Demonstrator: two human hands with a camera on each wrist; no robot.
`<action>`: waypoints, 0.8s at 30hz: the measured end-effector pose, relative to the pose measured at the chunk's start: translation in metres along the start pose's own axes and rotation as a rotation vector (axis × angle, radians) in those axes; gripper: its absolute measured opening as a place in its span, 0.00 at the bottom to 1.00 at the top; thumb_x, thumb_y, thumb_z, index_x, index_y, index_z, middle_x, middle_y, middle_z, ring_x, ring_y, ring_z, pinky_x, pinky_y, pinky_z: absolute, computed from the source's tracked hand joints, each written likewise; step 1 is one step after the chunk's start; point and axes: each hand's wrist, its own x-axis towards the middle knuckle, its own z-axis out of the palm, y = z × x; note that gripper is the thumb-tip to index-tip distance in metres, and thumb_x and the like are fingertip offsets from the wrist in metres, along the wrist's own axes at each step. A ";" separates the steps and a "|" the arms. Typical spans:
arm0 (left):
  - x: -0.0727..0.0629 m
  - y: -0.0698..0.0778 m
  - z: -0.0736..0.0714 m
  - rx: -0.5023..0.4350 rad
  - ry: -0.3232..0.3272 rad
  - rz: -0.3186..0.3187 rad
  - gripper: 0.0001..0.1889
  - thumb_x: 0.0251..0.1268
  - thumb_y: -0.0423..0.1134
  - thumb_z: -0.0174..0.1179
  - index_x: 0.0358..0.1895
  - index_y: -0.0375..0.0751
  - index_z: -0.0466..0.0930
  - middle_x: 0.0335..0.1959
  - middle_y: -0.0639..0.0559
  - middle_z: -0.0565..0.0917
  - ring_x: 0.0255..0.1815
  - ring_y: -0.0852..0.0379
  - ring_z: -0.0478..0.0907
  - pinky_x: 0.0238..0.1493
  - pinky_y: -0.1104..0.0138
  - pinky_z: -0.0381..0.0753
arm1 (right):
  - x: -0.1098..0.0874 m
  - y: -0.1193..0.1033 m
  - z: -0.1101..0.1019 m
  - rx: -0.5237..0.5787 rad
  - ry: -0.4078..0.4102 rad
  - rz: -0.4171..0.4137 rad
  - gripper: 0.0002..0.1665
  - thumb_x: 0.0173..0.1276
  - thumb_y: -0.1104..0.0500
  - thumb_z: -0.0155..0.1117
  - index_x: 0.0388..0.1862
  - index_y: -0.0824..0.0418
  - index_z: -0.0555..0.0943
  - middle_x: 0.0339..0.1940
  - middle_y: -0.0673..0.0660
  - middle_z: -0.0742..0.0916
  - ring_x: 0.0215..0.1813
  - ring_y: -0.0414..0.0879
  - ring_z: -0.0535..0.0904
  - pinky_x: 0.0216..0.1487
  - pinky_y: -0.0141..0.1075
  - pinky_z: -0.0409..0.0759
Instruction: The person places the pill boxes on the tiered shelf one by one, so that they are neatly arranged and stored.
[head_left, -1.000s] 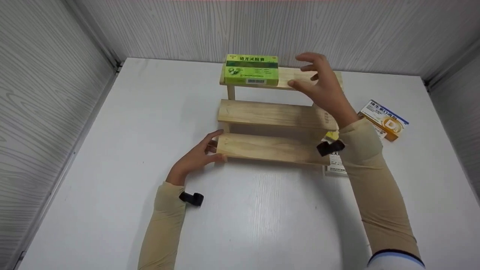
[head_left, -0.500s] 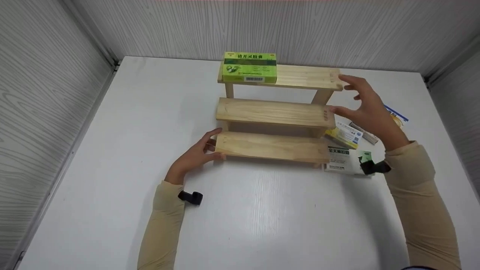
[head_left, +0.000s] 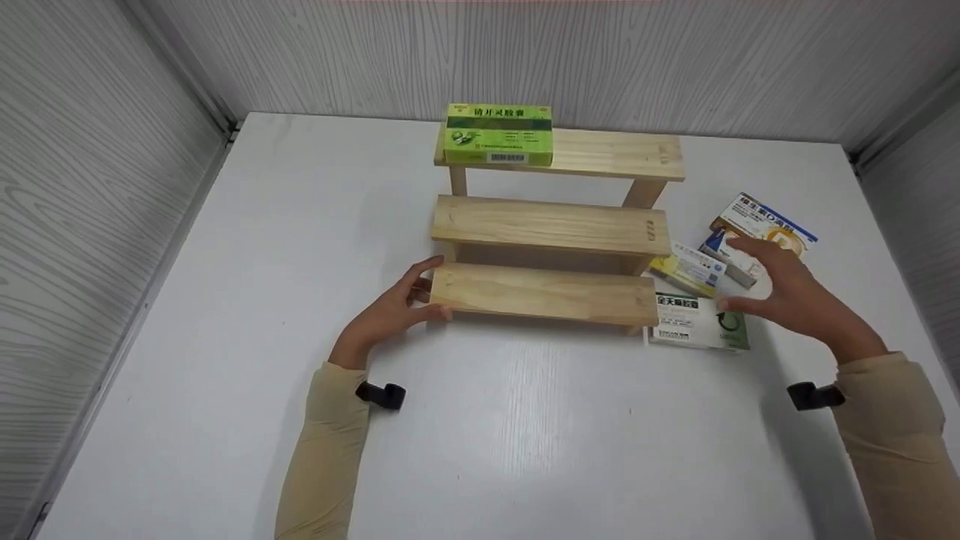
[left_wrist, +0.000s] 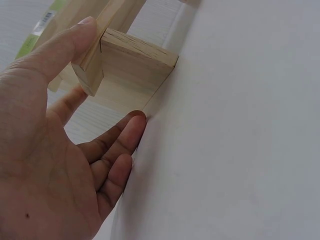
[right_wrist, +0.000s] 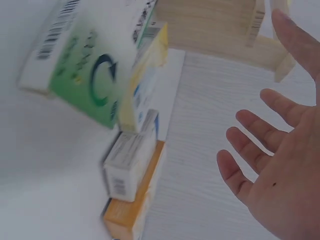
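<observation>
A three-step wooden shelf [head_left: 551, 225] stands on the white table. My left hand [head_left: 386, 319] grips the left end of its lowest board; in the left wrist view the thumb [left_wrist: 75, 42] lies along the board's edge. A green medicine box [head_left: 499, 135] sits on the top step at the left. My right hand [head_left: 799, 296] hovers over the medicine boxes right of the shelf, fingers spread and holding nothing. Nearest to it are a white-and-green box [head_left: 694, 322], a yellow-and-white box [head_left: 686, 268], a small blue-and-white box [head_left: 739, 262] and an orange-and-white vitamin D box [head_left: 757, 217].
The white table [head_left: 525, 435] extends in front of the shelf and to both sides. Grey wood-grain panels [head_left: 360, 60] rise behind it and at the left and right. The medicine boxes lie close together, partly overlapping, against the shelf's right end.
My right hand has moved from above the top step, past the shelf's right end, down and right to over the medicine boxes. The left hand has stayed on the lowest board.
</observation>
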 end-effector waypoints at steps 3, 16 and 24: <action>0.000 0.000 0.000 -0.004 0.002 0.004 0.44 0.61 0.49 0.66 0.76 0.61 0.49 0.56 0.42 0.72 0.57 0.48 0.69 0.64 0.55 0.63 | -0.012 0.018 0.008 -0.006 -0.049 0.039 0.54 0.60 0.48 0.72 0.76 0.62 0.53 0.73 0.72 0.59 0.72 0.72 0.52 0.63 0.70 0.53; 0.000 0.001 0.002 -0.001 -0.005 0.009 0.42 0.66 0.38 0.61 0.78 0.52 0.45 0.60 0.37 0.69 0.58 0.43 0.66 0.65 0.50 0.61 | -0.044 0.057 0.029 -0.022 -0.082 0.115 0.55 0.58 0.44 0.72 0.75 0.61 0.54 0.74 0.75 0.55 0.72 0.76 0.47 0.62 0.73 0.49; -0.012 0.032 0.000 0.010 -0.021 -0.007 0.40 0.67 0.36 0.60 0.77 0.44 0.46 0.58 0.34 0.70 0.59 0.42 0.67 0.64 0.51 0.63 | -0.041 0.058 0.036 -0.133 -0.112 0.085 0.49 0.57 0.43 0.72 0.70 0.65 0.63 0.72 0.74 0.62 0.69 0.76 0.54 0.62 0.71 0.53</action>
